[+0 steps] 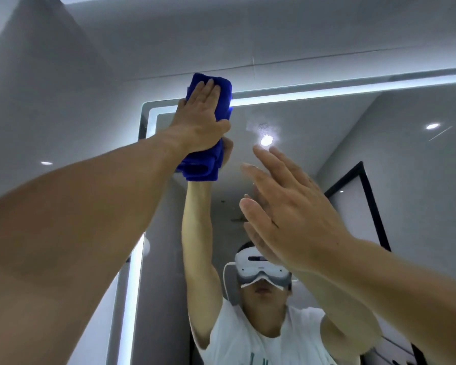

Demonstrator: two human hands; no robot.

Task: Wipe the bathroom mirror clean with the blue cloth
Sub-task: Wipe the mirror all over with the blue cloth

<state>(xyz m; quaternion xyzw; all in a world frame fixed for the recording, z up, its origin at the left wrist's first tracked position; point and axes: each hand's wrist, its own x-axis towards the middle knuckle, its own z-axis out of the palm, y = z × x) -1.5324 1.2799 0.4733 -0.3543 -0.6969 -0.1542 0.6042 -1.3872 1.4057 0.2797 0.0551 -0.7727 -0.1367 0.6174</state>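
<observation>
**Blue cloth pressed to the mirror's top left corner**

The left hand point(200, 119) was raised high, its fingers straight and flat on a folded blue cloth point(208, 133), pressing it against the upper left corner of the bathroom mirror point(327, 159), with the thumb curled round the cloth's right edge. The cloth's top reached past the mirror's lit border point(327, 94) onto the grey wall point(90, 75); its lower folds hung beneath the palm. The right hand point(287, 206), lower and to the right of the left, was open, fingers spread, holding nothing and close to the glass; contact could not be confirmed. The cloth looked soft, light and thick, likely to bunch unless held flat under a broad palm. The glass seemed smooth, rigid and breakable, best pressed gently.
</observation>
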